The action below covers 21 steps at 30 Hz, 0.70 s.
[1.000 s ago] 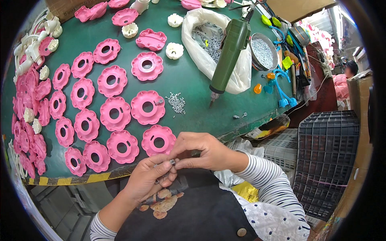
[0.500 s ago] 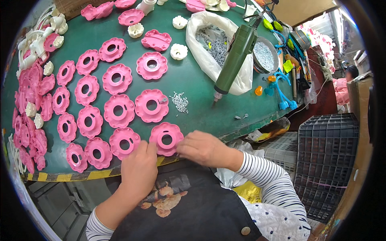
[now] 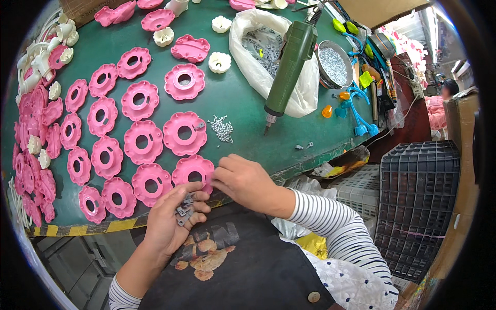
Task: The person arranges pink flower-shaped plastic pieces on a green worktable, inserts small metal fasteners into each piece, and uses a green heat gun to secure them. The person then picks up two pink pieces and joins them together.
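My left hand (image 3: 164, 219) is turned palm up and cupped round several small grey plastic pieces (image 3: 184, 211). Its fingertips are by the lower edge of the nearest pink flower-shaped disc (image 3: 182, 166), which has a round hole in its middle. At that disc's right edge, the fingers of my right hand (image 3: 250, 185) are pinched together; what they hold, if anything, is hidden. Just above lies another pink disc (image 3: 173, 145) with a grey piece (image 3: 200, 126) set beside its hole. A small heap of screws (image 3: 222, 129) lies to the right of it.
Rows of pink discs (image 3: 107, 157) cover the green table (image 3: 248, 150). A green electric screwdriver (image 3: 292, 70) hangs before a white bag (image 3: 305, 101) of grey pieces. A bowl of screws (image 3: 333, 64) stands beside it. Pink and white parts (image 3: 39, 119) pile up at left; dark crates (image 3: 413, 206) stand at right.
My left hand has turned palm up and opened a little, so the grey pieces in it show. My right hand stays pinched at the disc's edge. The whole view has shifted slightly.
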Motion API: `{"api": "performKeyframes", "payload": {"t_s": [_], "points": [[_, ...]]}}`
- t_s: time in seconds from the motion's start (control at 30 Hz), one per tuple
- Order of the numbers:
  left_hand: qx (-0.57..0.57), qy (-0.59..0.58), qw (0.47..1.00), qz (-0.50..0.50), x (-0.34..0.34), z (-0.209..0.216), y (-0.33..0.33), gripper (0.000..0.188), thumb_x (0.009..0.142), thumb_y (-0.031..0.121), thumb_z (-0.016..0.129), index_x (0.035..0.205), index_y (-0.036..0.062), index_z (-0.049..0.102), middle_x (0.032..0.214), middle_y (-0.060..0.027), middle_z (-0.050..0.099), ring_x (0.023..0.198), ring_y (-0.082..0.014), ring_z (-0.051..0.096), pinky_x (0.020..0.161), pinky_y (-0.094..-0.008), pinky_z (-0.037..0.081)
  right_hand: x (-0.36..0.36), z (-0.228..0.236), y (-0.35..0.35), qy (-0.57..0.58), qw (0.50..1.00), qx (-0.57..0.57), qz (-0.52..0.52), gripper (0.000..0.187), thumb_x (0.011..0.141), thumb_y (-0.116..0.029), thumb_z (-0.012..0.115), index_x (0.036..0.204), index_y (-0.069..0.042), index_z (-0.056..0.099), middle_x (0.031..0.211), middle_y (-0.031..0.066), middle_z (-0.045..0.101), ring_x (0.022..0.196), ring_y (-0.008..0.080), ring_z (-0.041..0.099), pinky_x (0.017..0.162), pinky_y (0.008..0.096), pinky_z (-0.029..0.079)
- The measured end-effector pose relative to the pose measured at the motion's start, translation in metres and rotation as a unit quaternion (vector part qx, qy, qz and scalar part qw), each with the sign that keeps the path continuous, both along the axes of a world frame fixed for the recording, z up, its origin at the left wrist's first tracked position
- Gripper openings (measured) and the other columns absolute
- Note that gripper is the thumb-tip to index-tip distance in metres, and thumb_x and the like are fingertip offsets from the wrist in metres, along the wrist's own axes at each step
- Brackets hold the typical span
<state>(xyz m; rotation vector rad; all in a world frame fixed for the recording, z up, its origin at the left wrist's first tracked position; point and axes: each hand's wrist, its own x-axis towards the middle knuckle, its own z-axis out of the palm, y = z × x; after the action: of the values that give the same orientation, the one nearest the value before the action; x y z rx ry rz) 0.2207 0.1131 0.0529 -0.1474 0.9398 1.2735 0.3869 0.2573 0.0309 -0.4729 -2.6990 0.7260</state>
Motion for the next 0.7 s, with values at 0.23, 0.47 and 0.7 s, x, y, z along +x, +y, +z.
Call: {"api": "performKeyframes", "payload": {"t_s": [0.23, 0.47, 0.7], "points": [[0.016, -0.076, 0.996, 0.037, 0.008, -0.004, -0.001, 0.045, 0.107, 0.021, 0.037, 0.135, -0.0126, 0.046, 0.132, -0.0273, 0.058, 0.12, -0.0365, 0.061, 0.108, -0.0452, 0.049, -0.007, -0.005, 0.005, -0.009, 0.999, 0.046, 0.023, 0.014, 0.075, -0.012, 0.07, 0.085, -0.006, 0.061, 0.082, 0.008, 0.054, 0.079, 0.025, 0.057, 0.068, 0.0355, 0.051], [0.097, -0.126, 0.986, 0.053, 0.006, -0.017, -0.011, 0.044, 0.108, 0.021, 0.034, 0.135, -0.0118, 0.048, 0.13, -0.0233, 0.06, 0.121, -0.0329, 0.061, 0.11, -0.0485, 0.046, -0.022, 0.028, -0.006, 0.051, 0.993, -0.037, 0.096, 0.022, 0.074, -0.016, 0.068, 0.094, -0.008, 0.065, 0.089, 0.0065, 0.052, 0.086, 0.0245, 0.056, 0.07, 0.0353, 0.051], [0.069, -0.041, 0.997, 0.02, 0.001, -0.014, -0.027, 0.028, 0.104, 0.017, 0.054, 0.124, -0.0022, 0.061, 0.113, -0.0134, 0.067, 0.1, -0.0209, 0.068, 0.093, -0.0353, 0.057, -0.032, 0.039, 0.005, 0.014, 0.983, 0.0, 0.184, 0.026, 0.074, -0.014, 0.07, 0.099, -0.008, 0.064, 0.089, 0.0055, 0.054, 0.087, 0.0257, 0.057, 0.073, 0.037, 0.05]]}}
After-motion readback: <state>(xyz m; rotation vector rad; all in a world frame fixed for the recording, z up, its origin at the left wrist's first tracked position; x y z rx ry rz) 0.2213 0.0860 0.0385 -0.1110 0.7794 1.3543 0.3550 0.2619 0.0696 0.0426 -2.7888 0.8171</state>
